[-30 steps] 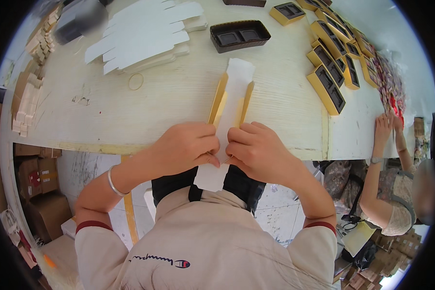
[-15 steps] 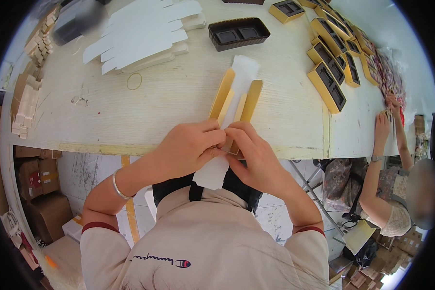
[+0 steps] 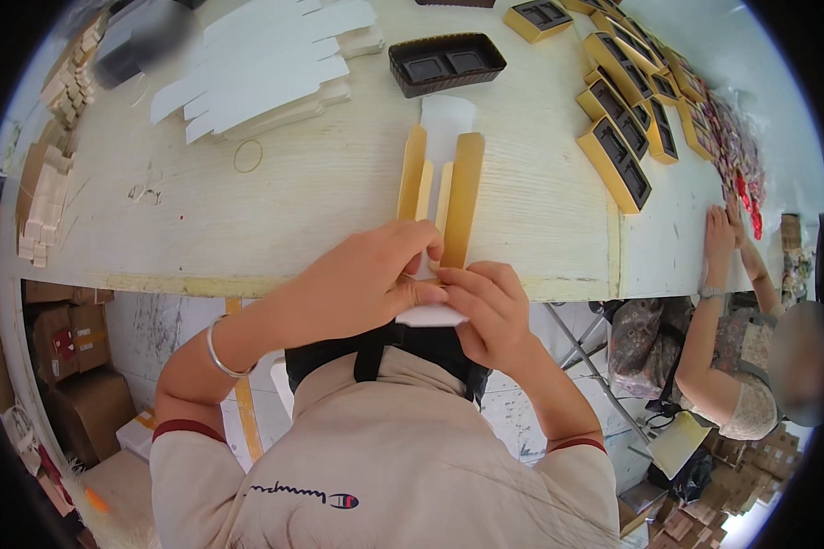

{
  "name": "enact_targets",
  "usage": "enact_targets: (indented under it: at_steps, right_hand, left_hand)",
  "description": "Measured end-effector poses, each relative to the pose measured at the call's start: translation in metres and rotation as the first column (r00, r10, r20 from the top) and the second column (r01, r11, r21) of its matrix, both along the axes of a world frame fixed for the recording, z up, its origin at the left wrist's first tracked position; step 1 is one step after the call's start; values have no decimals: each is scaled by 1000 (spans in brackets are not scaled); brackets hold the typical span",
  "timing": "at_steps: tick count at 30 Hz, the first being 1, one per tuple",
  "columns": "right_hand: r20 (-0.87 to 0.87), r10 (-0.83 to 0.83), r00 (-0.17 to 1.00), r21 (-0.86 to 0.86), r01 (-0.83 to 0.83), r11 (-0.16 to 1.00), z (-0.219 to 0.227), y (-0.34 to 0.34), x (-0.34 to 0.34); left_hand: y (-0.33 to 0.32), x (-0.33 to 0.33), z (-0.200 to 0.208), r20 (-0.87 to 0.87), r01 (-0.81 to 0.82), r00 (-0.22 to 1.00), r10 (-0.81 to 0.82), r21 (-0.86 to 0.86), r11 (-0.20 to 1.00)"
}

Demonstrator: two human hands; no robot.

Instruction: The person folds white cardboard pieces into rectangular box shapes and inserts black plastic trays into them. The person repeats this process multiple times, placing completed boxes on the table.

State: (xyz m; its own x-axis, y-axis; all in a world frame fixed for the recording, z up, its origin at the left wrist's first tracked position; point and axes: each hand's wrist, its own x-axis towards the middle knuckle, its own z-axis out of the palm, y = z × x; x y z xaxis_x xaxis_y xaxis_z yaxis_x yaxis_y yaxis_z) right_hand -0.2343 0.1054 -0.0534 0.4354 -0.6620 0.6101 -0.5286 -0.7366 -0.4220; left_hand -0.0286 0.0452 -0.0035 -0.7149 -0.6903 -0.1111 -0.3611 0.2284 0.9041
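A partly folded cardboard box (image 3: 467, 197), gold outside and white inside, lies lengthwise at the table's near edge. Its two long sides stand up, and a flat white flap points to the far side. At its near end my left hand (image 3: 398, 265) pinches the cardboard between thumb and curled fingers. Close against it, my right hand (image 3: 490, 311) grips the same end, its fingertips by the corner. The near white flap (image 3: 430, 317) is raised between both hands. My fingers partly hide the folded corner.
A stack of flat white box blanks (image 3: 265, 64) lies far left, a rubber band (image 3: 248, 156) beside it. Beyond the box sits a dark plastic tray (image 3: 447, 64). Gold boxes with dark inserts (image 3: 615, 165) crowd the far right. A co-worker's hands (image 3: 721, 229) work at the right edge.
The near white flap, hanging down over my lap before, is now folded upward. The box has swung slightly left at its far end, and my right hand has moved lower.
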Motion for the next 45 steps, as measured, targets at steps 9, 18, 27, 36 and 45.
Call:
enact_targets:
  at_steps: [9,18,27,36,45]
  right_hand:
    - [552,-203,808,430,-68,900,6,-2,15]
    - [343,-178,922,292,76,953,12,-7,15]
    - [292,-241,926,648,-6,762,35,-17,12]
    - [261,-225,939,585,31,810,36,-16,15]
    - [-271,-231,934,62,256,965,25,-3,22]
  left_hand:
    - [10,4,-9,-60,14,998,-12,26,1000]
    - [1,-5,2,-112,-94,986,121,219,971]
    - [23,-13,-12,-87,-282,959,269,-375,883]
    - [21,-3,-40,-164,-231,972,168,-804,548]
    - [19,-6,-25,47,-50,989,138,-781,623]
